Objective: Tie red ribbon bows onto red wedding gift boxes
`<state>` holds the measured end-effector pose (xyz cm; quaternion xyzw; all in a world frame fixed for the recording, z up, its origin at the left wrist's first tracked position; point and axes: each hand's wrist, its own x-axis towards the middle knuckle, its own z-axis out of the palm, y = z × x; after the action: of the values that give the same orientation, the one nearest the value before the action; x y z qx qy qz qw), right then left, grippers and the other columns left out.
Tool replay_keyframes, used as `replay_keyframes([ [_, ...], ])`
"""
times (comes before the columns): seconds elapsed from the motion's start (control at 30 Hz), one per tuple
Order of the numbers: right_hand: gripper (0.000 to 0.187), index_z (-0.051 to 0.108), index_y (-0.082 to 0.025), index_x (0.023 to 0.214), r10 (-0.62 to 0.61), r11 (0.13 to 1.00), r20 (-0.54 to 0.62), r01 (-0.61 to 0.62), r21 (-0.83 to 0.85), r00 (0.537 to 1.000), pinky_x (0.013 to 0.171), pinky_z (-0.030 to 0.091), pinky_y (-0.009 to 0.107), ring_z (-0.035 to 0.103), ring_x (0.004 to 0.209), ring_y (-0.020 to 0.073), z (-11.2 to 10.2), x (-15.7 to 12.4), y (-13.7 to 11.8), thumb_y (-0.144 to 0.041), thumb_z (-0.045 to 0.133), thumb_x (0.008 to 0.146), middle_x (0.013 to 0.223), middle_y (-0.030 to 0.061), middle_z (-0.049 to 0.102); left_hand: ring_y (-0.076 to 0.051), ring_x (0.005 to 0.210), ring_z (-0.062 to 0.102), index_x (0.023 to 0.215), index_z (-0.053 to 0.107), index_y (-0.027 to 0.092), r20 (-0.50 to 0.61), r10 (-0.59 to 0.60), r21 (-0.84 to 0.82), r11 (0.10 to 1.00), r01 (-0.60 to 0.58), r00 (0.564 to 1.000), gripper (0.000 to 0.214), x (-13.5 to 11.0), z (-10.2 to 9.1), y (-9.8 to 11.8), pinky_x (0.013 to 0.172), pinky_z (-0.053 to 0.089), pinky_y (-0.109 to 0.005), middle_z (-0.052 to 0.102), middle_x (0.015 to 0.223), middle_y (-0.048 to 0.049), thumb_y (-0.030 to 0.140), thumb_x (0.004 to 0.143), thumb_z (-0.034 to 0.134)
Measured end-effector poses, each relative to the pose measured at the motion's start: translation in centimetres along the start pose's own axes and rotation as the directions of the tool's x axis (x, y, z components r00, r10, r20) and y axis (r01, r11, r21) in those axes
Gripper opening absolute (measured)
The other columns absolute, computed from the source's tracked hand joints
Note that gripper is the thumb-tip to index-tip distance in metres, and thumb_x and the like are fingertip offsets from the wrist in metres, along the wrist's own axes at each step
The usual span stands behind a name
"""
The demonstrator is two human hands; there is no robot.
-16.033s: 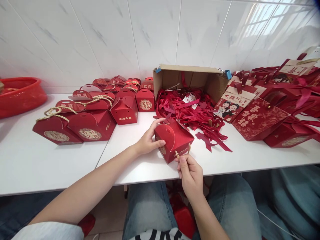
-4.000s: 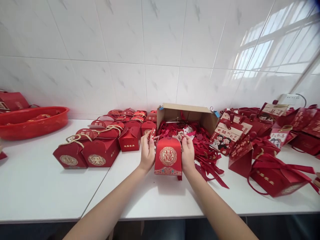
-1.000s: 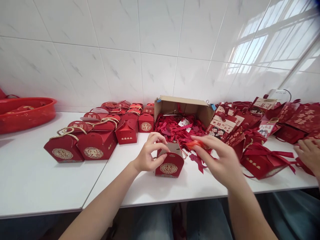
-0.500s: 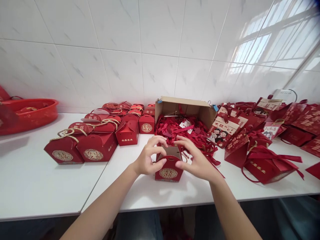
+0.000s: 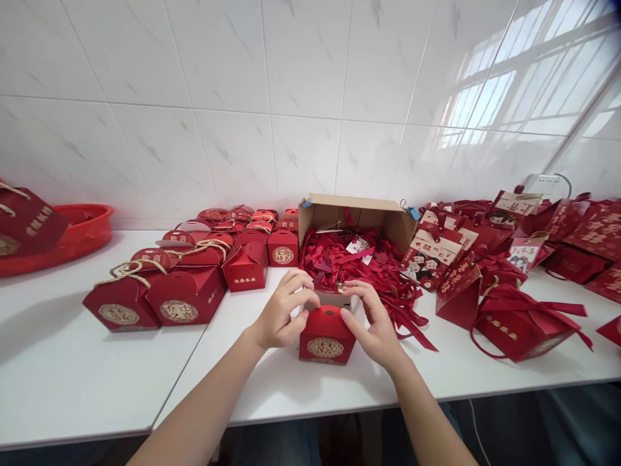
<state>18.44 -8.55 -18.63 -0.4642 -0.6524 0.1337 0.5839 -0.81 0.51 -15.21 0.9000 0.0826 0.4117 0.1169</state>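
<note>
A small red gift box (image 5: 326,346) with a round gold emblem stands on the table in front of me. Its rounded front flap, with a hole in it, is raised, and the pale inside of the back flap shows behind. My left hand (image 5: 284,312) curls at the left side of the box top, thumb at the front flap's edge. On the opposite side, my right hand (image 5: 376,325) has its thumb against the front flap and its fingers reaching to the back flap. The fingertips behind the flap are partly hidden.
Behind the box lies a cardboard carton (image 5: 359,206) spilling red ribbons (image 5: 352,255). Closed red boxes (image 5: 187,301), some with rope handles, stand at the left. More red boxes (image 5: 509,327) crowd the right. A red basin (image 5: 92,226) and red bag (image 5: 32,220) are far left.
My hands have closed in on the box top, and my thumbs have come to the front flap, which now stands more upright. A red rope-handled bag has come into view at far left.
</note>
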Motion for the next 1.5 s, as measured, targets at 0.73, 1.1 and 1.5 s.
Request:
replay_keyframes([
  [0.73,0.047,0.051,-0.021,0.134,0.125,0.942,0.179,-0.06,-0.33,0.976,0.104,0.034,0.047,0.044,0.114,0.0246,-0.7,2.4,-0.9,-0.04,0.027,0.098,0.115,0.0112,0.046,-0.02,0.1,0.056,0.078,0.073,0.029,0.096,0.027,-0.094,0.995,-0.018,0.995,0.032,0.3,-0.4,0.3,0.09,0.046,-0.039,0.064,0.09,-0.0028,0.007,0.084,0.05],
  [1.1,0.021,0.063,-0.022,0.095,0.079,0.99,-0.03,-0.081,-0.114,0.996,0.094,0.046,0.043,0.055,0.108,0.0241,0.4,1.8,0.9,-0.023,0.066,0.075,0.11,0.0087,0.056,-0.027,0.108,0.057,0.113,0.052,0.021,0.268,-0.139,-0.201,0.96,0.196,0.953,0.036,0.1,-0.1,0.6,0.094,0.047,-0.04,0.061,0.114,-0.0102,0.04,0.083,0.058],
  [1.5,0.03,0.066,-0.019,0.095,0.193,0.974,-0.057,-0.198,-0.11,0.98,0.097,0.041,0.044,0.056,0.109,0.0247,1.0,0.7,0.2,-0.038,0.043,0.093,0.115,0.0116,0.061,-0.021,0.092,0.057,0.093,0.059,0.018,-0.04,-0.181,-0.032,0.983,0.18,0.983,0.022,0.1,0.9,-1.1,0.085,0.048,-0.037,0.062,0.093,-0.0077,0.036,0.082,0.064],
])
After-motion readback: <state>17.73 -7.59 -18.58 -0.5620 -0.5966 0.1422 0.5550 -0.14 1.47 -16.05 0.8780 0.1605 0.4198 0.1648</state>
